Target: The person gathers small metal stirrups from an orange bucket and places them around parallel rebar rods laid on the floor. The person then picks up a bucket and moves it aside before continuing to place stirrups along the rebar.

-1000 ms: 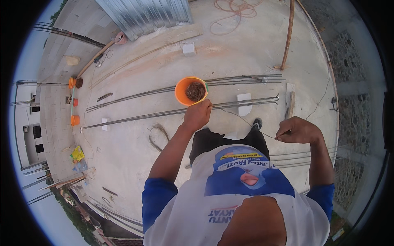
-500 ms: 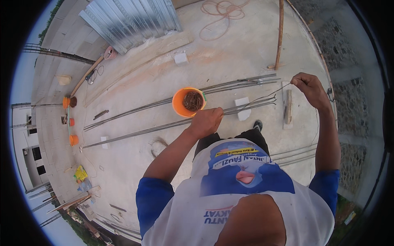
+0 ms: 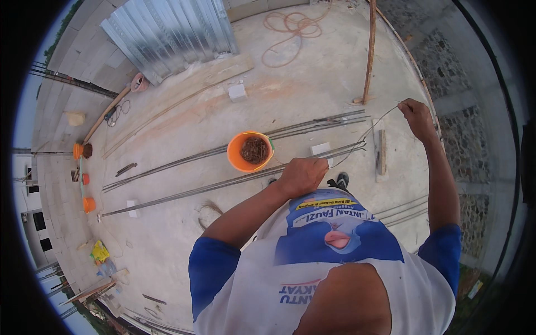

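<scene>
A thin wire (image 3: 371,126) runs in a loose bend between my hands. My right hand (image 3: 417,118), raised out to the right, pinches one end of it. Lower and nearer my body, my left hand (image 3: 304,177) is closed round the other part of the wire; the fingers hide the grip itself. Just left of that hand stands an orange bucket (image 3: 233,151) holding a bundle of brown wire ties (image 3: 254,151). Long steel rods (image 3: 184,190) lie on the floor beneath my left hand, and a second set of rods (image 3: 312,126) lies beyond the bucket.
Beside the rods are white blocks (image 3: 320,149) and a wooden board (image 3: 382,152). A wooden pole (image 3: 369,56) stands at the right edge. Farther off are corrugated metal sheets (image 3: 173,39), a coiled hose (image 3: 295,25) and a plank (image 3: 184,100). More rods (image 3: 402,211) lie right of my body.
My left hand has shifted right and nearer my body, closer to the right hand. The wire now sags in a deeper bend. The view has turned slightly and my feet have moved.
</scene>
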`<state>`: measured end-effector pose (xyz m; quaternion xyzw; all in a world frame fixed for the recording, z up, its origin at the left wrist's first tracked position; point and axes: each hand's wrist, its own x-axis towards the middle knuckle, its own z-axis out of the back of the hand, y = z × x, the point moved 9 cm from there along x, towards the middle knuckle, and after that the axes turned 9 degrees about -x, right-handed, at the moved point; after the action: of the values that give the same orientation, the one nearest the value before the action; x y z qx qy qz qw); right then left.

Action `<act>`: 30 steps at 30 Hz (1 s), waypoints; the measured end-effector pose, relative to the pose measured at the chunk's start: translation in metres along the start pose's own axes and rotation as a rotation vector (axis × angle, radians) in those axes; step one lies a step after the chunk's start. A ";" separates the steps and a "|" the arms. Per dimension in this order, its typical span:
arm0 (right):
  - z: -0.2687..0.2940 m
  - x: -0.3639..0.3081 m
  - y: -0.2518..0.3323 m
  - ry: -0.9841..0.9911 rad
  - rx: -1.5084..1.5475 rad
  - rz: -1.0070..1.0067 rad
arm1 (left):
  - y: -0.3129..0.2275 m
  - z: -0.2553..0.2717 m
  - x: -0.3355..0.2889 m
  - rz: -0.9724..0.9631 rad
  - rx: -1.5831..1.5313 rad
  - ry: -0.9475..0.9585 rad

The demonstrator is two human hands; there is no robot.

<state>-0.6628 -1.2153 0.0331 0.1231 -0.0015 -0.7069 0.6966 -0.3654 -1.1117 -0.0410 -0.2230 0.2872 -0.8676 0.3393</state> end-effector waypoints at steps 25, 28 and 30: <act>-0.021 -0.069 0.074 0.317 0.038 0.325 | 0.110 0.044 -0.054 0.624 -0.433 -0.116; -0.008 -0.066 0.051 0.222 0.024 0.288 | 0.119 0.055 -0.065 0.838 -0.677 -0.145; 0.000 -0.065 0.037 0.152 0.048 0.236 | 0.119 0.056 -0.071 0.814 -0.827 -0.125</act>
<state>-0.6264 -1.1525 0.0505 0.1919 0.0202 -0.6083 0.7699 -0.2301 -1.1520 -0.0903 -0.2592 0.6441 -0.4683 0.5465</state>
